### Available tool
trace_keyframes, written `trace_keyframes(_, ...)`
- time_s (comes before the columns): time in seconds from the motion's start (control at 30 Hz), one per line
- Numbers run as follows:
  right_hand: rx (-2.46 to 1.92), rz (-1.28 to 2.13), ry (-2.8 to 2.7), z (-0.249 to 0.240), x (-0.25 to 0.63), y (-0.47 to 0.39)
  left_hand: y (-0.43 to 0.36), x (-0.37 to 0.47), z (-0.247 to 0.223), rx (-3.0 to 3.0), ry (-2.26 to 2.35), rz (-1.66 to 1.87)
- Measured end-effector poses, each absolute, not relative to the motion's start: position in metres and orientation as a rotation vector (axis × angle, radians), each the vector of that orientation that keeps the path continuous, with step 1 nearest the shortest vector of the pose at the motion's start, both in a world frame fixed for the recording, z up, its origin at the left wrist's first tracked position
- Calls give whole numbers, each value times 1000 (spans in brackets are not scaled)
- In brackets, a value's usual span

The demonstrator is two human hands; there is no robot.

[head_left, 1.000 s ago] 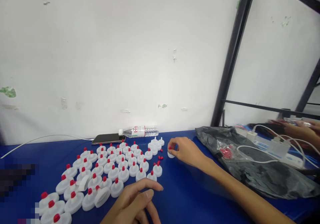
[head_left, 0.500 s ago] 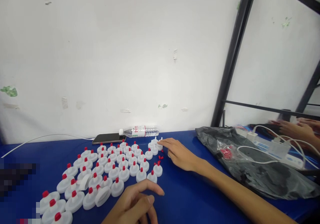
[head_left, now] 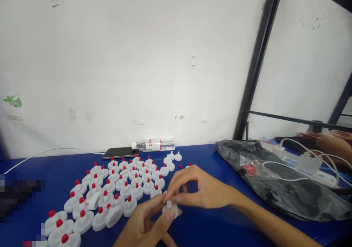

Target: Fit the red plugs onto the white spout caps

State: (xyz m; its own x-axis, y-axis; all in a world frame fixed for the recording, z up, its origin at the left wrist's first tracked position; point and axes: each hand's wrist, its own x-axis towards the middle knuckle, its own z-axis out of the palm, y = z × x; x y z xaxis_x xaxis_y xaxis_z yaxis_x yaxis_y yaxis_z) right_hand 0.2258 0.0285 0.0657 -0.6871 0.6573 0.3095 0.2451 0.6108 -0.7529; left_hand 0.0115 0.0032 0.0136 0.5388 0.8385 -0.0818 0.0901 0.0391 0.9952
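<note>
My left hand [head_left: 151, 221] is closed on a white nozzle cap [head_left: 172, 209], held low above the table with its spout up and no red tip visible on it. My right hand [head_left: 205, 188] meets it from the right, thumb and forefinger pinched at the cap's top; whether something small sits between these fingertips is hidden. To the left stand many white nozzle caps [head_left: 121, 182] with red tips, in close rows. Behind my hands are several white caps without red tips [head_left: 178, 156]. A small loose red tip [head_left: 180, 166] lies near my right hand.
A clear water bottle [head_left: 154, 145] lies against the wall beside a phone [head_left: 121, 152] on a cable. At right, a black plastic bag [head_left: 275, 188] bears a bag of red pieces [head_left: 250, 169], near a power strip [head_left: 324, 177]. Another person's hands [head_left: 332, 144] are at far right.
My right hand has drawn back from the bare caps at the rear to my left hand. A white nozzle cap is now in my left fingers, which were empty and apart.
</note>
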Motion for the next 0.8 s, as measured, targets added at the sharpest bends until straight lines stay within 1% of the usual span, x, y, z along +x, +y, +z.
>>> trace_keyframes(0.07, -672, 983, -2294, 65, 224, 27, 4, 12, 16, 1486, 861, 683)
trace_keyframes(0.13, -737, 943, -2262, 65, 226, 31, 5, 13, 14, 1502, 893, 704)
trace_keyframes(0.2, -925, 684, -2232, 64, 231, 39, 7, 13, 11, 1498, 943, 728)
trace_keyframes(0.27, -1148, 269, -2225, 59, 240, 52, 8, 13, 7, 1489, 966, 739)
trace_keyframes(0.33, -1225, 131, -2248, 50, 249, 65, 8, 13, 5, 1475, 953, 741)
trace_keyframes(0.53, -1223, 126, -2397, 30, 260, 86, 8, 14, 5, 1486, 953, 730)
trace_keyframes(0.67, -1195, 174, -2406, 31, 258, 85, 7, 13, 8, 1494, 994, 728)
trace_keyframes(0.8, -1200, 230, -2292, 39, 258, 79, 8, 11, 6, 1497, 1036, 661)
